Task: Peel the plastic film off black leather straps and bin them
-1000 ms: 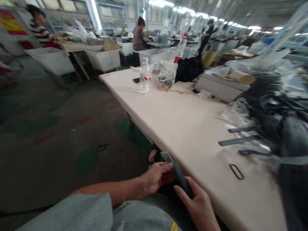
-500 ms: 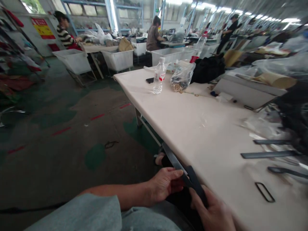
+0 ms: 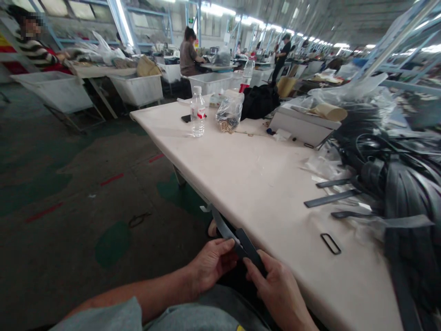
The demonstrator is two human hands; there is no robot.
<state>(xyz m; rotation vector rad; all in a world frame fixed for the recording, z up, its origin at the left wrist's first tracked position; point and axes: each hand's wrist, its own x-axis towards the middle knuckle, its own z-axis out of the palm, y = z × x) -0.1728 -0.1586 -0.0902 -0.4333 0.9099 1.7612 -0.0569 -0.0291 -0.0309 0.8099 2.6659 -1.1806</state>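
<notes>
I hold a dark grey strap (image 3: 248,248) just off the near edge of the cream table (image 3: 255,179). My left hand (image 3: 210,263) pinches its far part, fingers closed on it. My right hand (image 3: 275,287) grips the nearer part from the table side. The strap's free end sticks out toward the table leg. A black rectangular metal loop (image 3: 330,243) lies flat on the table to the right of my hands. More grey straps (image 3: 330,197) lie beyond it.
A big heap of dark straps (image 3: 399,184) fills the right. Farther along the table stand a water bottle (image 3: 197,111), a phone (image 3: 186,118), a plastic bag of small metal parts (image 3: 229,111), a black bag (image 3: 259,101) and a grey box (image 3: 303,126). People work at far tables beside white bins (image 3: 138,88).
The view has swung left and right. Both hands stay on the strap, which has slid so more of it sticks out beyond my left hand.
</notes>
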